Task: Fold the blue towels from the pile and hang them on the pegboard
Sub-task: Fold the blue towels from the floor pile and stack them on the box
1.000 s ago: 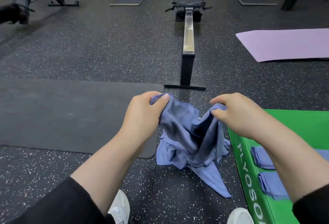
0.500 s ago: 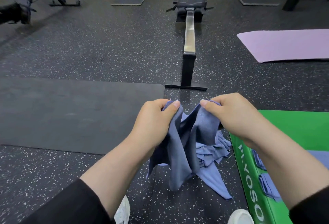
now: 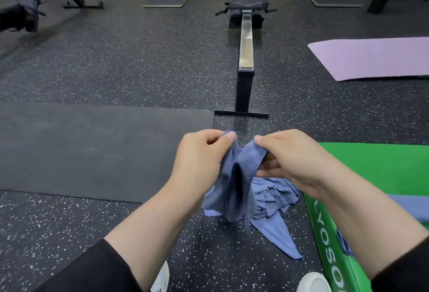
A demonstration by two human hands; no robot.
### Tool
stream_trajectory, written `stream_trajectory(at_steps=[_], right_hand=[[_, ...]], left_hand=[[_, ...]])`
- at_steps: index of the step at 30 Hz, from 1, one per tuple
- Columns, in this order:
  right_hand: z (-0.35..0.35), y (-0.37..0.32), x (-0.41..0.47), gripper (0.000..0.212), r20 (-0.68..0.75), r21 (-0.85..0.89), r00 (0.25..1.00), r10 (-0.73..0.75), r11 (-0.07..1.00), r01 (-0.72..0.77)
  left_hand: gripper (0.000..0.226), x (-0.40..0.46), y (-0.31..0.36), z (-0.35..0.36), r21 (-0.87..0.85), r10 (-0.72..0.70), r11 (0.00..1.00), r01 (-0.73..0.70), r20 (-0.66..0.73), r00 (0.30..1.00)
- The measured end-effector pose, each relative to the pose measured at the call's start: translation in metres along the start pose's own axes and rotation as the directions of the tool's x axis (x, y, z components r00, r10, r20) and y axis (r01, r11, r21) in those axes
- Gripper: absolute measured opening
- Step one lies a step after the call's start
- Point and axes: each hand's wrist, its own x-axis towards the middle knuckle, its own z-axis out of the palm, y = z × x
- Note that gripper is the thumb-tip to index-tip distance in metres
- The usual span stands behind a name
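A blue towel [image 3: 234,180] hangs bunched between both hands above the floor. My left hand [image 3: 199,159] pinches its upper left corner between thumb and fingers. My right hand [image 3: 292,161] pinches the upper edge close beside it, the two hands a small gap apart. Beneath them a crumpled pile of blue towels [image 3: 271,201] lies on the speckled floor, one corner stretching toward my shoe. Folded blue towels [image 3: 404,203] lie on the green box at the right, mostly hidden by my right forearm. No pegboard is in view.
A green box [image 3: 380,168] with white lettering stands at the right. A black mat [image 3: 92,148] lies to the left, a purple mat [image 3: 376,59] at the far right. A rowing machine [image 3: 245,59] runs straight ahead. My white shoes [image 3: 313,282] are at the bottom edge.
Both hands have lifted the towel off the pile and come closer together, bunching the cloth into a narrow hanging fold between them.
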Motion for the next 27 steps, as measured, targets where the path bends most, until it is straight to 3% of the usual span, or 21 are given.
stream_trajectory(at_steps=[5,12,16,18,20,23,25,26,27], right_hand=[[0.01,-0.001,0.0,0.018,0.047,0.142,0.998,0.036,0.989,-0.043],[0.014,0.0,-0.002,0.026,0.124,0.222,0.992,0.033,0.973,-0.06],[0.011,0.002,-0.002,0.036,0.139,0.276,0.99,0.003,0.96,-0.041],[0.008,0.004,-0.001,0.03,0.088,0.173,0.995,-0.037,0.985,0.022],[0.004,0.005,0.002,0.031,0.003,0.111,0.998,-0.058,0.992,0.057],[-0.006,0.003,0.006,0.025,-0.069,-0.173,0.983,-0.171,0.972,0.157],[-0.011,-0.002,0.005,0.02,0.021,-0.458,0.958,-0.285,0.849,0.263],[-0.013,-0.006,0.003,0.019,0.085,-0.546,0.947,-0.309,0.781,0.304],[-0.014,-0.01,-0.001,0.019,0.154,-0.601,0.937,-0.314,0.723,0.341]], left_hand=[[0.027,-0.004,0.001,0.008,0.224,0.116,0.966,-0.131,0.08,0.99],[0.012,-0.009,-0.002,0.014,0.363,0.266,0.895,-0.259,0.032,0.963],[0.017,-0.015,-0.003,0.017,0.423,0.36,0.809,-0.408,0.193,0.913],[0.022,-0.021,0.0,0.017,0.385,0.322,0.824,-0.416,0.285,0.903],[0.029,-0.022,0.006,0.014,0.352,0.212,0.878,-0.324,0.32,0.923],[0.034,-0.011,0.011,0.0,0.305,0.151,0.934,-0.185,0.131,0.98],[0.02,-0.001,0.009,-0.01,0.264,0.175,0.948,-0.177,0.03,0.984],[0.015,0.002,0.008,-0.014,0.239,0.17,0.955,-0.178,0.055,0.984],[0.026,0.003,0.008,-0.016,0.238,0.167,0.951,-0.197,0.14,0.976]])
